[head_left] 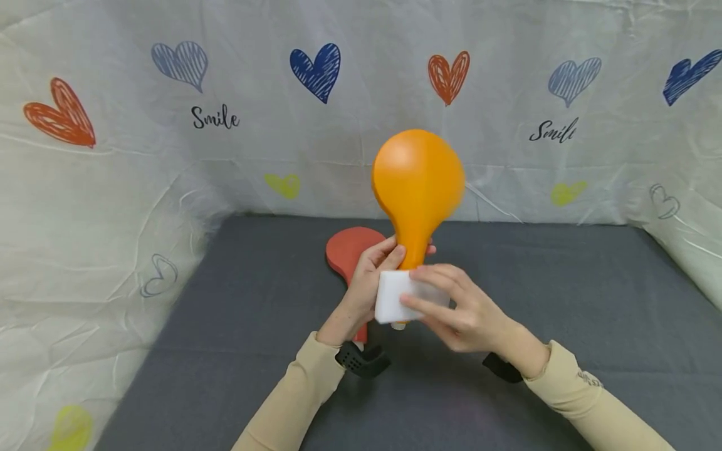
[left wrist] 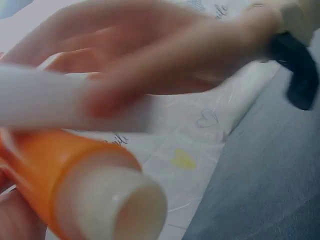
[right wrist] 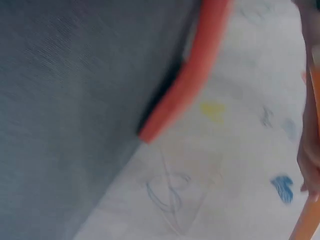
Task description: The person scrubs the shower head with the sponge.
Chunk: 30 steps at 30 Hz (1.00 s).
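Left hand [head_left: 369,275] gripped the orange paddle's [head_left: 417,188] neck at frame centre; right hand [head_left: 459,310] pinched a white sponge block [head_left: 395,300] against the handle. Risk — sponge slipping off the smooth handle, or the paddle twisting if the grip loosened.

My left hand [head_left: 369,275] holds one paddle [head_left: 418,188] upright above the table [head_left: 564,300]; my right hand [head_left: 462,310] presses a sponge [head_left: 395,297] to its handle, another paddle [head_left: 348,250] lying behind.

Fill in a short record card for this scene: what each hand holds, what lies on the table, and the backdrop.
Left hand: grips the neck of the orange paddle, held upright
Right hand: holds a white sponge block against the paddle's handle
On the table: a red paddle, lying flat behind the left hand
Table cover: dark grey cloth
Backdrop: white sheet with hearts and the word Smile
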### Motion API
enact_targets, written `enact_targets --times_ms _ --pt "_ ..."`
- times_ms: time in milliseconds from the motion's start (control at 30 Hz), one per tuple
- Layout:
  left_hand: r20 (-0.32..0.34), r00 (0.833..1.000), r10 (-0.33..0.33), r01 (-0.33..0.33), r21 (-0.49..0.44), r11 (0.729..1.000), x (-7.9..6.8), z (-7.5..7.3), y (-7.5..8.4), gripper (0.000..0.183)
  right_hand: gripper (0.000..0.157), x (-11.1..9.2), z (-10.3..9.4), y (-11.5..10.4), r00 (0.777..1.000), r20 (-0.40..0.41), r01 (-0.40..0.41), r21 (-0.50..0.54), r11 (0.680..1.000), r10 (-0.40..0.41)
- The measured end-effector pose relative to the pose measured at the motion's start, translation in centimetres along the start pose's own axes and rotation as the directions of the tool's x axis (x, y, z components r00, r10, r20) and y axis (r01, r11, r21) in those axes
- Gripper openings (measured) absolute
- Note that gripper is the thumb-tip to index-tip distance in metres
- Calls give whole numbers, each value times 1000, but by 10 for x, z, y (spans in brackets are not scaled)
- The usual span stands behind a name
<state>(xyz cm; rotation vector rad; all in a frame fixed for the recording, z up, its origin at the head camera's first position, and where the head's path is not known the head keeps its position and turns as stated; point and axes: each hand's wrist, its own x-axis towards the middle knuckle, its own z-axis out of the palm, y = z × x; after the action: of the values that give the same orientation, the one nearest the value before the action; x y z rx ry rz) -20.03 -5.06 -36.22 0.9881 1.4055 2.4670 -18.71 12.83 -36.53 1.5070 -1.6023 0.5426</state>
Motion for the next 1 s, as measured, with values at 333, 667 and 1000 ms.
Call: enact_targets --times_ms 333,667,1000 --pt "45 999 13 -14 5 1000 0 5 -4 48 38 18 -8 21 912 -203 -358 29 933 357" --pt "-89 996 20 -22 -26 999 0 3 4 39 32 -11 5 -16 997 62 -51 157 986 42" --pt "-31 998 -54 54 -27 998 0 10 3 54 37 11 0 22 902 -247 -353 48 934 354"
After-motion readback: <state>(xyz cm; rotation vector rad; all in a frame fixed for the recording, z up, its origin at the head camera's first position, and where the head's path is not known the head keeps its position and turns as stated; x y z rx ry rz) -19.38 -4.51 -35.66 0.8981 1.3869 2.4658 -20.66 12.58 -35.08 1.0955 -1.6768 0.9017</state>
